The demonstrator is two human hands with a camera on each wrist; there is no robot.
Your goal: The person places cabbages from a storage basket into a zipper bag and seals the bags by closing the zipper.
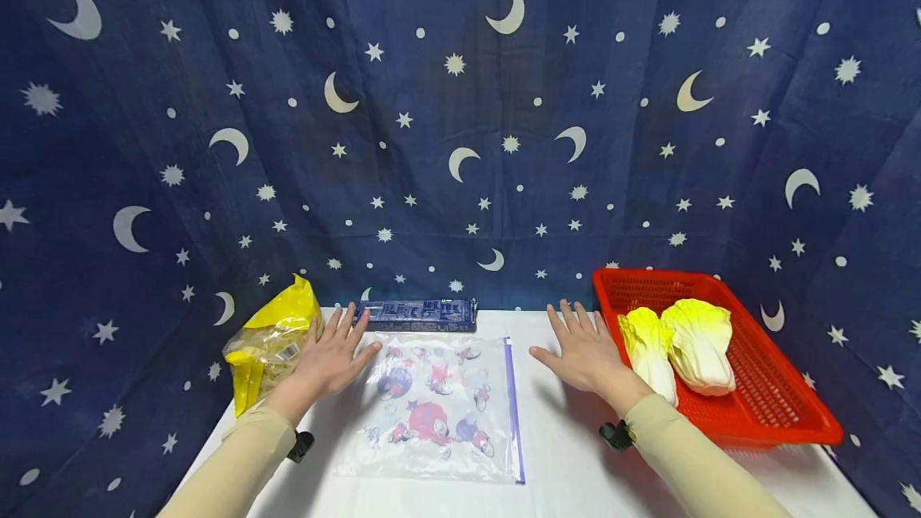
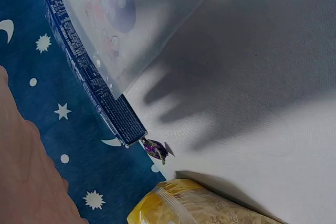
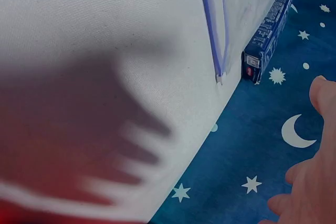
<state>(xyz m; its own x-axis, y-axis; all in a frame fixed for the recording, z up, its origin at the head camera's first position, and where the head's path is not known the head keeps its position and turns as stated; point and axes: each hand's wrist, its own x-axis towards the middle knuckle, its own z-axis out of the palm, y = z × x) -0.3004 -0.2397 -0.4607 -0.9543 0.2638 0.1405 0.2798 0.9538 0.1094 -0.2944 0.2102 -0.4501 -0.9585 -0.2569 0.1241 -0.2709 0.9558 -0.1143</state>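
Observation:
A clear zip bag (image 1: 435, 410) printed with cartoon figures lies flat on the white table (image 1: 568, 454), its blue zip strip on the right. My left hand (image 1: 332, 356) hovers open, fingers spread, just left of the bag and beside a yellow bag of pasta (image 1: 269, 342). My right hand (image 1: 584, 348) hovers open between the zip bag and a red basket (image 1: 777, 398). Two pale yellow cabbages (image 1: 679, 346) lie in the basket. Neither hand holds anything. The zip bag (image 2: 113, 22) also shows in the left wrist view, and its strip edge (image 3: 210, 30) in the right wrist view.
A long dark blue box (image 1: 417, 315) lies along the table's back edge, seen as the blue box (image 2: 92, 77) and the box end (image 3: 265, 35) in the wrist views. A small purple wrapped sweet (image 2: 156, 150) sits by it. Star-and-moon blue cloth (image 1: 460, 118) hangs behind and beside the table.

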